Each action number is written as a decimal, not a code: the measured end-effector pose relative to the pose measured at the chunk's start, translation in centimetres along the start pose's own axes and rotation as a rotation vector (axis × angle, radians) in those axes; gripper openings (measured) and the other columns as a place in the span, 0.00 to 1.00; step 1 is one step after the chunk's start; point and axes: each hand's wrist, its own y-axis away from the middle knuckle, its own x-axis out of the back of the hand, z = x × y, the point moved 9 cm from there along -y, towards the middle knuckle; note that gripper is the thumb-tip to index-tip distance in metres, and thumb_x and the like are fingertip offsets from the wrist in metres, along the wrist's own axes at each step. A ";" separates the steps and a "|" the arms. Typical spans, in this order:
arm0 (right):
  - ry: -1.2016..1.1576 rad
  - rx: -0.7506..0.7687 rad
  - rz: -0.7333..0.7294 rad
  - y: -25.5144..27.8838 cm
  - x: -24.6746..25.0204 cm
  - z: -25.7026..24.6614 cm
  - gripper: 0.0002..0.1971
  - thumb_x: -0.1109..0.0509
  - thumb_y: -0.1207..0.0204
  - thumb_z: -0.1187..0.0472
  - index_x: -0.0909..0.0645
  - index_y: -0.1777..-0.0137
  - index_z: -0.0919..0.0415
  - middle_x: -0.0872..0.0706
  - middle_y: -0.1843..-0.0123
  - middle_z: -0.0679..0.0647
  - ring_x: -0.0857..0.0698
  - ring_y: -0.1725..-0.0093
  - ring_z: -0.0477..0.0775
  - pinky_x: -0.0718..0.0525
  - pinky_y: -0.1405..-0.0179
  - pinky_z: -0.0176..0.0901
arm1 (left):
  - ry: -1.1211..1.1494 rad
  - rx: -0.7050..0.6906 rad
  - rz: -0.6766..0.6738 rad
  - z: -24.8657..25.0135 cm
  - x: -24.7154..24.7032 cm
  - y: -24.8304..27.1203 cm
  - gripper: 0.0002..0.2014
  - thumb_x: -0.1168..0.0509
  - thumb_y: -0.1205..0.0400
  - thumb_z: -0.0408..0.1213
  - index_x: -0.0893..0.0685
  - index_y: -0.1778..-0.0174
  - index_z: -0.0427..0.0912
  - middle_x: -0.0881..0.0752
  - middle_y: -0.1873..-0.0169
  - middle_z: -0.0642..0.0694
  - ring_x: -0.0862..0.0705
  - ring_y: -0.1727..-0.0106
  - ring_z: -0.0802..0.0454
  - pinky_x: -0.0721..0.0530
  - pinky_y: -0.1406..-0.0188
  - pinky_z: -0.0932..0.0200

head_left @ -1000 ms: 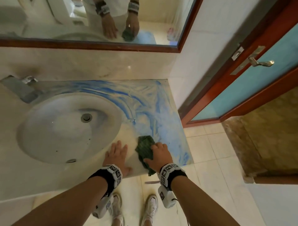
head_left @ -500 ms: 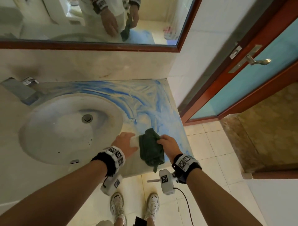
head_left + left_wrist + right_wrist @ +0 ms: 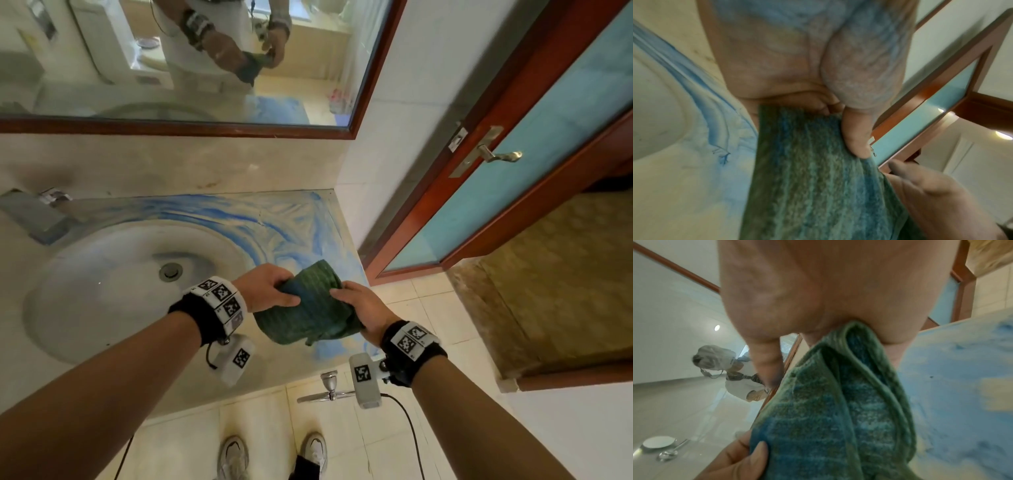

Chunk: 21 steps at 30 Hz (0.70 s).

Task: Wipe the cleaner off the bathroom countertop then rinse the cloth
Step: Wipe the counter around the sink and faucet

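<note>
**Cloth lifted off the counter and held between both hands**

The green cloth (image 3: 308,310) hangs in the air above the front right part of the counter (image 3: 113,383), clear of the surface. The left hand (image 3: 270,287) has its grip clenched on the cloth's left edge, thumb on top and fingers curled beneath; the right hand (image 3: 361,308) grasps the right edge the same way, with the bundled folds running into its palm in the right wrist view. Held from two sides like this, the cloth looks to be getting refolded or turned to a fresher face, since its pile is already tinted blue.

Blue cleaner (image 3: 274,222) streaks the counter in broad arcs behind and to the right of the sink basin (image 3: 102,291), reaching the back wall and the right end. A paler patch near the front edge suggests wiping has only begun, so most of the job remains.

The counter's right edge drops straight to the tiled floor beside the door (image 3: 513,192), so strokes there should pull inward, toward the basin, to keep cleaner off the floor. The faucet (image 3: 30,212) stands at the far left, well apart from the hands, with the open basin between offering free room for the later rinse.
</note>
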 end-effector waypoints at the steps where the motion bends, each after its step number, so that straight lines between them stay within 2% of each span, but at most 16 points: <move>1: 0.078 0.039 0.002 0.1 0.1 -0.1 0.15 0.23 0.35 0.58 0.18 0.50 0.62 0.12 0.47 0.68 0.13 0.47 0.69 0.14 0.43 0.65 | 0.011 0.003 0.009 -0.2 0.0 0.1 0.06 0.27 0.21 0.42 0.11 0.51 0.47 0.10 0.58 0.50 0.11 0.56 0.57 0.13 0.53 0.56; 4: 0.297 0.270 0.093 0.7 0.3 -1.7 0.10 0.26 0.35 0.68 0.15 0.57 0.52 0.12 0.58 0.55 0.14 0.56 0.57 0.14 0.49 0.59 | 0.048 0.054 0.021 -1.0 -0.6 0.2 0.07 0.29 0.20 0.40 0.12 0.48 0.46 0.10 0.54 0.49 0.12 0.54 0.56 0.15 0.54 0.59; 6: 0.402 0.418 0.164 1.2 0.3 -2.9 0.15 0.29 0.33 0.71 0.14 0.61 0.46 0.13 0.60 0.50 0.15 0.58 0.53 0.15 0.52 0.53 | 0.114 0.101 0.039 -1.5 -1.2 0.2 0.06 0.30 0.19 0.38 0.11 0.48 0.44 0.11 0.53 0.47 0.13 0.53 0.54 0.17 0.54 0.59; 8: 0.575 0.583 0.255 2.1 -0.2 -4.5 0.16 0.30 0.31 0.74 0.11 0.58 0.50 0.13 0.57 0.50 0.15 0.55 0.52 0.17 0.53 0.45 | 0.186 0.166 0.108 -1.9 -1.3 0.1 0.06 0.33 0.17 0.36 0.12 0.49 0.44 0.12 0.52 0.45 0.14 0.51 0.49 0.18 0.50 0.54; 10: 0.812 0.758 0.293 3.2 -1.7 -5.7 0.15 0.30 0.30 0.75 0.09 0.51 0.56 0.14 0.51 0.52 0.16 0.52 0.54 0.17 0.52 0.42 | 0.478 0.261 0.179 -2.2 -1.7 0.3 0.07 0.37 0.15 0.34 0.13 0.49 0.43 0.12 0.50 0.41 0.14 0.48 0.42 0.16 0.48 0.47; 13: 1.087 0.941 0.277 4.1 -3.8 -5.6 0.15 0.33 0.27 0.68 0.09 0.47 0.54 0.14 0.45 0.55 0.17 0.49 0.59 0.17 0.50 0.46 | 1.019 0.357 0.202 -1.2 -2.8 0.8 0.12 0.43 0.14 0.31 0.14 0.44 0.39 0.13 0.48 0.32 0.13 0.51 0.35 0.13 0.63 0.45; 16: 1.106 0.880 0.271 3.7 -3.4 -4.2 0.17 0.27 0.31 0.69 0.11 0.43 0.55 0.15 0.40 0.57 0.18 0.44 0.62 0.15 0.47 0.53 | 1.252 0.355 0.112 -0.1 -3.2 0.7 0.15 0.43 0.16 0.36 0.15 0.40 0.34 0.14 0.45 0.28 0.13 0.51 0.33 0.12 0.63 0.43; 18: 1.077 0.771 0.197 3.2 -3.1 -2.9 0.20 0.24 0.33 0.62 0.13 0.39 0.52 0.19 0.35 0.53 0.22 0.38 0.58 0.19 0.39 0.50 | 1.221 0.360 0.048 0.0 -3.4 0.7 0.19 0.41 0.15 0.45 0.14 0.41 0.34 0.13 0.45 0.29 0.13 0.49 0.35 0.11 0.59 0.42; 19: 1.032 0.694 0.143 2.9 -3.0 -2.2 0.21 0.23 0.33 0.57 0.14 0.39 0.49 0.21 0.33 0.49 0.25 0.34 0.54 0.24 0.35 0.45 | 1.119 0.342 0.033 -0.1 -3.4 0.7 0.18 0.39 0.15 0.46 0.14 0.42 0.35 0.13 0.45 0.30 0.13 0.48 0.36 0.11 0.56 0.42; 21: 0.853 0.582 0.126 2.3 -2.2 -1.8 0.20 0.22 0.34 0.55 0.18 0.41 0.46 0.25 0.30 0.44 0.29 0.30 0.48 0.30 0.30 0.41 | 0.798 0.234 0.041 -0.1 -2.7 0.6 0.10 0.33 0.20 0.29 0.13 0.45 0.40 0.13 0.48 0.33 0.13 0.48 0.38 0.11 0.49 0.43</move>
